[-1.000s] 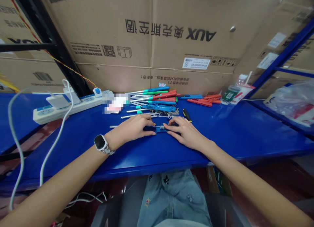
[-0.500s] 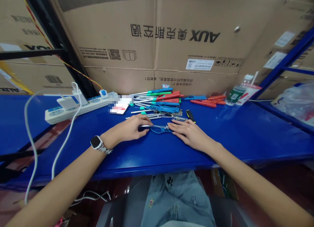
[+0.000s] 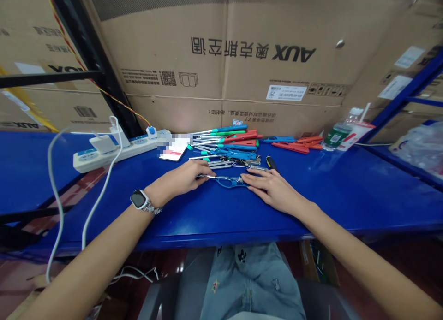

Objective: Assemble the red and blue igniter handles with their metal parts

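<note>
Both sides of a blue lighter (image 3: 235, 183) on the table (image 3: 221, 218) are pinched: left hand (image 3: 183, 177) at nine o'clock, right hand (image 3: 272, 186) at three (screwdriver (image 3: 272, 163) just beyond, toward one).

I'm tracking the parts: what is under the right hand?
One end of the blue casing reaches under the right hand; its open loop shows outside. Anything else beneath the hand is covered.

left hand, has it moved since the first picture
Yes: judged against the power strip, the left hand has shifted left, nearer to it.
</note>
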The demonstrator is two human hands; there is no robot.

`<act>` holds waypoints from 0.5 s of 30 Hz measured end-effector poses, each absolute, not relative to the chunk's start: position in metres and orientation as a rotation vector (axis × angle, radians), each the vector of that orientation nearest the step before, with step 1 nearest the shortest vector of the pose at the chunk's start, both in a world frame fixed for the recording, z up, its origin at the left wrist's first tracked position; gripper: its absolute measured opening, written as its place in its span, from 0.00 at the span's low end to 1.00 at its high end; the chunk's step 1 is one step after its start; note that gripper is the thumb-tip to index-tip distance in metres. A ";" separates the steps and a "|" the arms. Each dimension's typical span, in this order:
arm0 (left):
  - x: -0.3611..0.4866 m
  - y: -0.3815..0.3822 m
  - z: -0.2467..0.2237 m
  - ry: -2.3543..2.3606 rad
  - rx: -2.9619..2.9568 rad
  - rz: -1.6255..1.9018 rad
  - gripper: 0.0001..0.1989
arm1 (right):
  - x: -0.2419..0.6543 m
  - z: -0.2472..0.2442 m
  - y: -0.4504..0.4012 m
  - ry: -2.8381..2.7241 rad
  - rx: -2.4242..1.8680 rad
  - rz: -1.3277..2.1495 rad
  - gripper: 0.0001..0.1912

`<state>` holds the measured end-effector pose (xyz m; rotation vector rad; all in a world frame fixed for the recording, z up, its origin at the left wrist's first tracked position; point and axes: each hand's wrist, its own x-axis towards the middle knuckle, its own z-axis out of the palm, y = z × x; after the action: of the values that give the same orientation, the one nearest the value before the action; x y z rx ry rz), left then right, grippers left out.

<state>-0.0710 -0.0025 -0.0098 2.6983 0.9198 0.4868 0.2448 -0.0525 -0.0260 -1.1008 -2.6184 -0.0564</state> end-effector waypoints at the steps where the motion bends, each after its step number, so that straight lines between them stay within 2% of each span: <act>1: -0.071 -0.002 -0.010 0.922 2.710 0.481 0.16 | 0.245 -0.026 -0.052 -2.617 -1.099 -0.055 0.21; 9: -0.068 -0.008 -0.004 0.952 2.795 0.390 0.18 | 0.242 -0.025 -0.052 -2.616 -1.134 -0.050 0.20; 15: -0.066 -0.010 -0.003 0.998 2.786 0.377 0.14 | 0.241 -0.024 -0.053 -2.599 -1.144 -0.059 0.20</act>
<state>-0.0663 -0.0104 -0.0033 2.7858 0.9983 0.3767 0.2407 -0.0530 -0.0239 -1.1441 -2.5993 -0.0592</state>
